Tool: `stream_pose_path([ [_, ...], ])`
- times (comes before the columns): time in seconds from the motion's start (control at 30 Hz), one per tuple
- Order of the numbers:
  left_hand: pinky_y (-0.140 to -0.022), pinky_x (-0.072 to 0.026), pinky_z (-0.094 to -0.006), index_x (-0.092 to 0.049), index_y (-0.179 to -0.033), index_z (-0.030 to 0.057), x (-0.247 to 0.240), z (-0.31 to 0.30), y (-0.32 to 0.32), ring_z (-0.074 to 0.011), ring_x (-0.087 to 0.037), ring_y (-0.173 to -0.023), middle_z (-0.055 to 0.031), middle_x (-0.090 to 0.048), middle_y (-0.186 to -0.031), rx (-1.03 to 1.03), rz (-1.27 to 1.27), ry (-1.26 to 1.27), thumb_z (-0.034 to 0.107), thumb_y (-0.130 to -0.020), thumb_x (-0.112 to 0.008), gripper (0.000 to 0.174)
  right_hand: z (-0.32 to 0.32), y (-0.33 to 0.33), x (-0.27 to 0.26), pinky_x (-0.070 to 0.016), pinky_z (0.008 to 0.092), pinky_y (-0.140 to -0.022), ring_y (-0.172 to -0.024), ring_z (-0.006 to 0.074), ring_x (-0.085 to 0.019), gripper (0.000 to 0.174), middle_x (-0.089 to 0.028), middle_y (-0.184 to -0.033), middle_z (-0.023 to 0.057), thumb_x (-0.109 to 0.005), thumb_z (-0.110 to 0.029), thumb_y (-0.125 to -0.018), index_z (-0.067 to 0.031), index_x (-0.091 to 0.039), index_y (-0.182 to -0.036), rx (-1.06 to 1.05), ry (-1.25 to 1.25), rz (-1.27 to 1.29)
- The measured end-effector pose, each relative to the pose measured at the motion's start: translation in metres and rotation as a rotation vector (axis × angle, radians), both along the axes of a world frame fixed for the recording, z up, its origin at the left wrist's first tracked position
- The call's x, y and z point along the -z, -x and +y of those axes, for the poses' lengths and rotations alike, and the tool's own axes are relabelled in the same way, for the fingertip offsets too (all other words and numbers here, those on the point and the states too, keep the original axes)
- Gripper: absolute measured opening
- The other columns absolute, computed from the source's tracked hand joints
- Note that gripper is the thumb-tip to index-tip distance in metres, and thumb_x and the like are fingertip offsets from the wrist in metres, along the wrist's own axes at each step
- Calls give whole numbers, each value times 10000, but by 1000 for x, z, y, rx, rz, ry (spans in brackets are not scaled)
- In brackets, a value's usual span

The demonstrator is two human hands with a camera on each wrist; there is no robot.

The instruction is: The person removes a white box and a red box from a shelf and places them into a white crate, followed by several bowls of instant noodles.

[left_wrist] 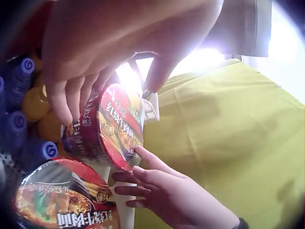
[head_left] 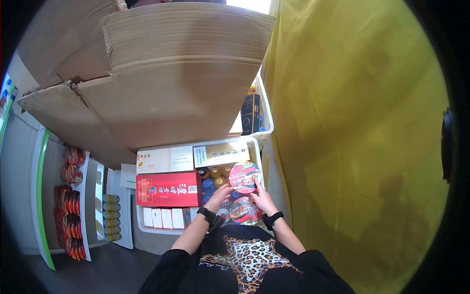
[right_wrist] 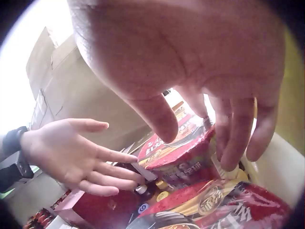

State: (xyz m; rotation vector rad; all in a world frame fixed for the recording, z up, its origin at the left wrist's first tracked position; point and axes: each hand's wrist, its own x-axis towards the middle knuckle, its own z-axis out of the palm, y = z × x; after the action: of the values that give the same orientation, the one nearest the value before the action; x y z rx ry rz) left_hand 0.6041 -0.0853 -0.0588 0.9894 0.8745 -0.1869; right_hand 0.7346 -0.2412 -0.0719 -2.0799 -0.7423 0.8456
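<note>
A cup of instant noodles (head_left: 244, 176) with a red lid sits tilted at the right end of a white bin (head_left: 145, 226). My left hand (head_left: 219, 197) is at its left side, fingers extended; the right wrist view shows that palm (right_wrist: 71, 155) spread, fingertips close to the cup. At the cup's near right side is my right hand (head_left: 264, 202), fingers fairly straight, and in the left wrist view its fingertips (left_wrist: 138, 151) meet the lid's rim. Nearer my body lies a second noodle cup (head_left: 244, 211), similar in print. Neither hand curls round a cup.
Bottles with blue caps (head_left: 208, 185) and gold caps (head_left: 220, 182) stand under and beside the cups. Red (head_left: 166, 189), white (head_left: 164, 160) and gold boxes (head_left: 227, 153) fill the bin's left and back. Cardboard (head_left: 181, 98) rises behind; a yellow cloth (head_left: 357, 122) hangs right; stocked shelves (head_left: 85, 210) stand left.
</note>
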Motion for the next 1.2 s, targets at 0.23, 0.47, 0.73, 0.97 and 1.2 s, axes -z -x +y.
stream_pose_path([
  [0.23,-862,-379,-315,-395,-1240,79,7,-7,17,-196,-442,-1036,-110,-427,-1202,3,126,-3,375,-830,-500,517,-6,14,7,-456,307,-728,-816,218,-580,633,-585,-873,141,-535,-82,-775,-140,-253,-1339,75,-19,91],
  [0.47,-649,-451,-262,-471,-1153,91,-1,-17,30,-157,-496,-738,-89,-492,-1027,210,169,5,446,-799,-485,502,-27,22,11,-442,355,-774,-896,273,-560,432,-565,-971,161,-551,-191,-778,-30,-437,-1162,108,129,-195],
  [0.73,-711,-468,-321,-418,-1160,42,22,-27,36,-230,-536,-900,-178,-491,-1034,345,407,97,511,-764,-501,620,-38,37,-16,-426,385,-819,-989,303,-519,458,-512,-1108,166,-494,-257,-785,-34,-431,-1181,-48,314,-226],
  [0.97,-745,-457,-359,-401,-1173,49,31,-32,42,-244,-521,-950,-167,-494,-1041,356,421,181,520,-767,-503,630,-30,40,-14,-378,364,-903,-1084,316,-459,561,-453,-1189,208,-500,-281,-792,35,-352,-1231,-104,366,-148],
  [1.2,-773,-434,-380,-403,-1189,67,32,-33,49,-221,-484,-971,-111,-497,-1031,336,316,250,478,-795,-490,576,-33,33,-8,-366,357,-915,-1090,320,-451,557,-463,-1168,227,-515,-287,-787,56,-383,-1206,-122,349,-105],
])
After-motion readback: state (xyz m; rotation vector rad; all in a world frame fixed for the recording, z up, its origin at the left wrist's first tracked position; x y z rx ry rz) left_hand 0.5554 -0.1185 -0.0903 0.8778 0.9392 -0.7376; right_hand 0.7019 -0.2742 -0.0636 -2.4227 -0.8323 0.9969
